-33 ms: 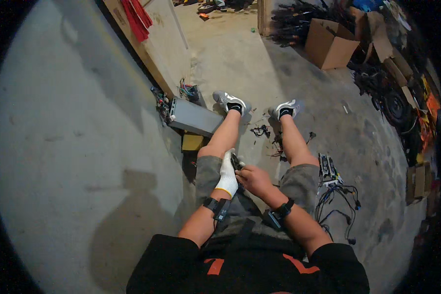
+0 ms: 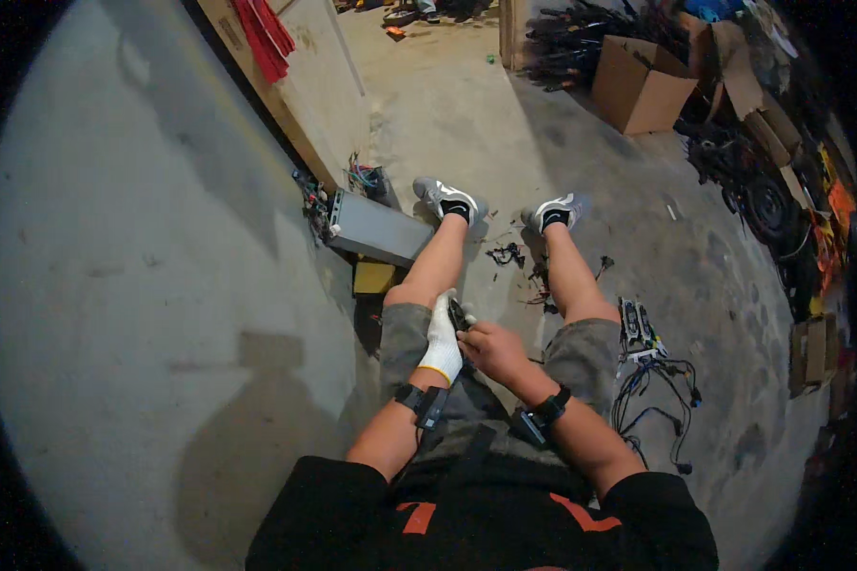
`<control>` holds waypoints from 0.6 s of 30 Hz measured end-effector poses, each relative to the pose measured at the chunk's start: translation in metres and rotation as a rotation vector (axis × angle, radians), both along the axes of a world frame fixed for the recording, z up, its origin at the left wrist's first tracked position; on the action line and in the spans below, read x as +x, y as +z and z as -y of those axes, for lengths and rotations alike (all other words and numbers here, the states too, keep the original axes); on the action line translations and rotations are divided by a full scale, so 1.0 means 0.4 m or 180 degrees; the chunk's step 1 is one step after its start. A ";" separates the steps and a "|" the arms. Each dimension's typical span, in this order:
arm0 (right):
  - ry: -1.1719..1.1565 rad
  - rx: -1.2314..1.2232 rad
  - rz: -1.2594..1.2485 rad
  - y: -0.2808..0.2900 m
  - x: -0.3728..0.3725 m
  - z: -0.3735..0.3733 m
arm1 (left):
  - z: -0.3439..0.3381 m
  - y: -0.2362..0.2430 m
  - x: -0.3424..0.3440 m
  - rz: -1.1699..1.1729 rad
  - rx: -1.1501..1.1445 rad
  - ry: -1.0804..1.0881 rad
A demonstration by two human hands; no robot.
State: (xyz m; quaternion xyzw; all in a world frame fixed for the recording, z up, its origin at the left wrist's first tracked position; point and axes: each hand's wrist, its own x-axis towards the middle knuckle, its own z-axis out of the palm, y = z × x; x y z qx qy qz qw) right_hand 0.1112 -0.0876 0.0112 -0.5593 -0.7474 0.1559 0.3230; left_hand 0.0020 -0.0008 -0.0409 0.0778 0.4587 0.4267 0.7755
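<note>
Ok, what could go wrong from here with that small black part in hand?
The bare right hand at the small black part might get scratched; only the left hand wears a white knit glove. If dropped, the part could be hard to spot among the small black scraps on the grey concrete floor. The loose black cables beside the right leg could trip someone.

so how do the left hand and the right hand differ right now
The left hand wears a white glove with a yellow-edged cuff, while the right hand looks bare. The left hand points away from the body; the right hand angles across toward the left. Both are at the same small dark part, and both wrists wear black straps.
</note>
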 end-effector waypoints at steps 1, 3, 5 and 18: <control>0.0028 0.0018 -0.0042 -0.004 -0.005 0.000 | 0.000 -0.009 -0.005 -0.0060 0.0066 -0.0011; 0.0084 0.0061 -0.0128 -0.009 -0.014 -0.006 | -0.005 -0.023 -0.014 -0.0181 0.0204 -0.0033; 0.0135 -0.0103 -0.0194 -0.021 0.004 -0.001 | 0.001 -0.006 -0.007 -0.0085 -0.0003 -0.0197; 0.0271 -0.0900 -0.1251 -0.003 0.045 -0.005 | 0.006 0.052 -0.011 0.0226 0.0124 -0.0578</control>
